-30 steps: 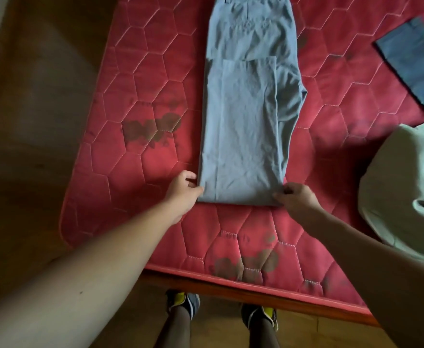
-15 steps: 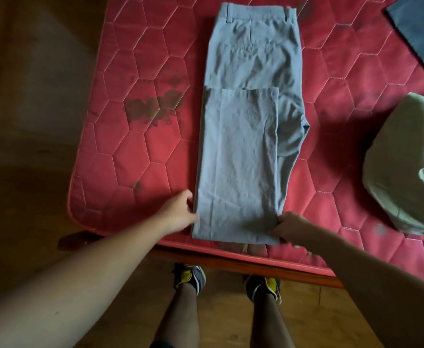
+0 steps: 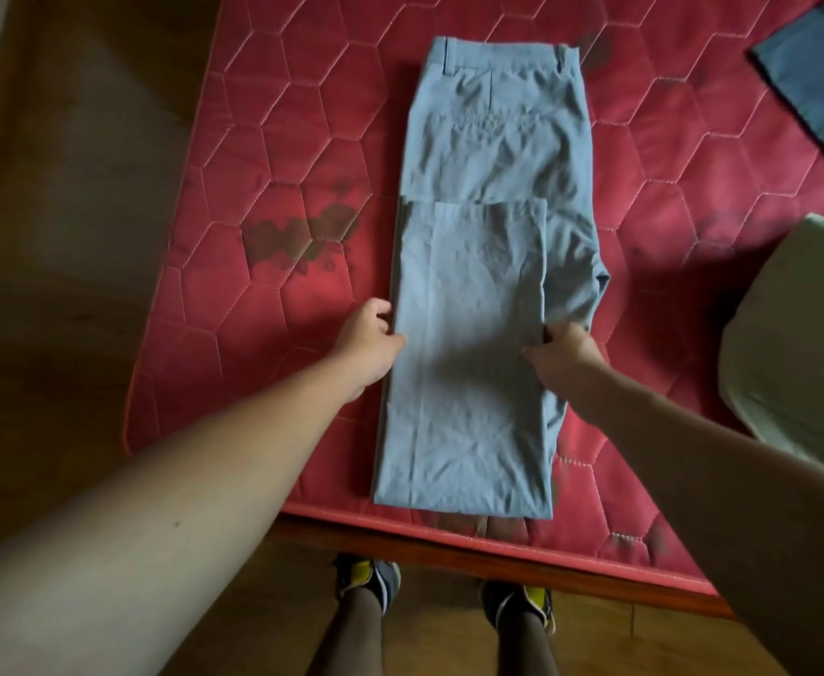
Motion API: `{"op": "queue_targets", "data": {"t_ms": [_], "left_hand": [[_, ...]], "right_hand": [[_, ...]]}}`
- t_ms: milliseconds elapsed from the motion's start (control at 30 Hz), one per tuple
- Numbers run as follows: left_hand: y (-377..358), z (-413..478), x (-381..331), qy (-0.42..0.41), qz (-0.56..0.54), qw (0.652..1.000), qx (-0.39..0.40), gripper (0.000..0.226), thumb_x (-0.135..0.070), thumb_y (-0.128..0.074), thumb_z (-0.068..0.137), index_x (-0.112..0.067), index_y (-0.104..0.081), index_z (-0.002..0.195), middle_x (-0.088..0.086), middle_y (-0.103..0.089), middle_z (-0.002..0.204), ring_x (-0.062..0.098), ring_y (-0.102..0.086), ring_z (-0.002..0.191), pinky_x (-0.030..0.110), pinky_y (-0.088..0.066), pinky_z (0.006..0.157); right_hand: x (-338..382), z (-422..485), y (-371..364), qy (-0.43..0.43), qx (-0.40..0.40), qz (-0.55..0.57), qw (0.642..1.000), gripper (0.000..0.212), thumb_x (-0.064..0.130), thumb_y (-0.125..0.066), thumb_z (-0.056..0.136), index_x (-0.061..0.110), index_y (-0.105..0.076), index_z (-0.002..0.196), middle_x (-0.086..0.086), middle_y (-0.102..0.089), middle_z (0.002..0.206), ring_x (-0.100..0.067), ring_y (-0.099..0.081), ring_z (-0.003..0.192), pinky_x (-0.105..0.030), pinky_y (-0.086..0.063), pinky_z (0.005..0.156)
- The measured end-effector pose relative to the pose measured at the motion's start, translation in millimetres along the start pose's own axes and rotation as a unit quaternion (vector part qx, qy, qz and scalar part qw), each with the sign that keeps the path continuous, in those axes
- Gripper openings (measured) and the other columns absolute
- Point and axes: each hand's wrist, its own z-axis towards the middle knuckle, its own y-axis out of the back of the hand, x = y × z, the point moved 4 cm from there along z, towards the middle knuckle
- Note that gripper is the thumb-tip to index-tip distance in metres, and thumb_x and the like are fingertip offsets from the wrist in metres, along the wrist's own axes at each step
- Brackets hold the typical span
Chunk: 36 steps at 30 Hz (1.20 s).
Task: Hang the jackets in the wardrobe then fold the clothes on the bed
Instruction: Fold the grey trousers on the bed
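A pair of light grey cotton trousers [image 3: 488, 265] lies flat on the red quilted mattress with hexagon stitching [image 3: 273, 153]. The legs are folded up over the upper part, and the waistband is at the far end. The fold edge is near the front border of the bed.

The left hand [image 3: 368, 341] holds the left side edge of the folded trousers, with the thumb on top; its grip pinches the cloth edge. The right hand [image 3: 563, 356] is at the right side edge, fingers curled on the fabric, also pinching it.

A pale green crumpled garment [image 3: 800, 334] lies at the right. A dark blue folded cloth [image 3: 819, 85] is in the far right corner.
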Motion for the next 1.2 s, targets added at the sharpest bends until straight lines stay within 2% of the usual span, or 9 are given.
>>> {"op": "queue_targets", "data": {"t_ms": [200,300,500,700,767,900,1067,1133,1200], "left_hand": [[6,9,-10,0.063,-0.058,0.994,0.074,0.057,-0.007,-0.065,0.088,-0.018,-0.047,0.141,0.006,-0.061,0.098,0.019,-0.059,0.085,0.043,-0.056,0.081],[9,18,-18,0.066,-0.066,0.992,0.085,0.051,-0.007,-0.065,0.090,-0.016,-0.050,0.138,0.001,-0.060,0.094,0.016,-0.059,0.083,0.035,-0.052,0.074],[10,45,-49,-0.032,-0.077,0.996,-0.017,0.047,-0.004,-0.059,0.088,-0.032,-0.051,0.125,0.004,-0.061,0.110,0.015,-0.058,0.076,0.022,-0.047,0.060],[15,48,-74,-0.063,-0.022,0.998,-0.003,0.053,0.010,-0.047,0.079,-0.029,-0.069,0.108,0.009,-0.065,0.122,0.001,-0.058,0.060,0.019,-0.039,0.045],[21,48,-75,-0.038,-0.025,0.999,0.009,0.057,0.008,-0.048,0.080,-0.029,-0.069,0.117,0.018,-0.065,0.116,0.007,-0.060,0.051,0.028,-0.036,0.038],[25,55,-74,-0.010,-0.032,0.999,0.028,0.055,0.003,-0.051,0.081,-0.029,-0.066,0.123,0.007,-0.059,0.082,0.003,-0.034,0.030,0.016,-0.026,0.034],[21,56,-73,-0.014,-0.055,0.998,0.009,0.052,0.004,-0.053,0.083,-0.024,-0.069,0.123,0.026,-0.061,0.128,0.000,-0.036,0.030,0.013,-0.028,0.035],[21,54,-75,-0.018,-0.053,0.998,0.005,0.050,0.004,-0.053,0.083,-0.025,-0.070,0.120,0.019,-0.065,0.126,0.005,-0.046,0.037,0.015,-0.031,0.038],[24,51,-81,-0.036,-0.059,0.998,-0.008,0.048,0.005,-0.052,0.084,-0.023,-0.072,0.117,0.000,-0.068,0.124,0.024,-0.069,0.074,0.025,-0.048,0.051]], "right_hand": [[6,5,4,-0.037,0.008,0.113,0.993,0.014,0.003,-0.065,0.084,0.014,-0.072,0.088,0.000,-0.066,0.067,-0.010,-0.060,0.048,-0.020,-0.045,0.045],[17,18,9,-0.062,0.017,0.138,0.988,0.007,0.012,-0.066,0.089,0.006,-0.071,0.091,-0.009,-0.065,0.073,-0.023,-0.060,0.060,-0.032,-0.050,0.057],[44,56,18,-0.019,-0.047,0.094,0.994,0.012,0.022,-0.068,0.091,0.017,-0.065,0.081,0.002,-0.061,0.066,-0.013,-0.054,0.054,-0.020,-0.041,0.042],[62,69,32,-0.003,-0.061,0.085,0.995,0.011,0.019,-0.065,0.091,0.011,-0.068,0.084,0.000,-0.062,0.068,-0.024,-0.060,0.067,-0.032,-0.050,0.066],[62,67,38,-0.008,-0.057,0.072,0.996,0.010,0.018,-0.065,0.091,0.010,-0.070,0.088,-0.003,-0.063,0.071,-0.027,-0.061,0.070,-0.035,-0.052,0.068],[67,68,41,-0.012,-0.078,0.057,0.995,0.008,0.014,-0.066,0.083,0.013,-0.065,0.076,-0.009,-0.067,0.076,-0.028,-0.064,0.071,-0.039,-0.055,0.066],[69,72,27,-0.023,-0.048,0.155,0.986,0.012,0.010,-0.074,0.079,0.016,-0.064,0.075,0.006,-0.061,0.061,-0.002,-0.054,0.041,-0.015,-0.040,0.037],[66,69,26,-0.017,-0.022,0.148,0.989,0.010,0.006,-0.074,0.080,0.015,-0.070,0.083,0.006,-0.064,0.065,-0.004,-0.059,0.049,-0.016,-0.045,0.045],[64,65,29,-0.019,-0.016,0.154,0.988,0.013,0.002,-0.072,0.080,0.015,-0.072,0.082,0.003,-0.067,0.069,-0.014,-0.063,0.062,-0.023,-0.052,0.058]]}}
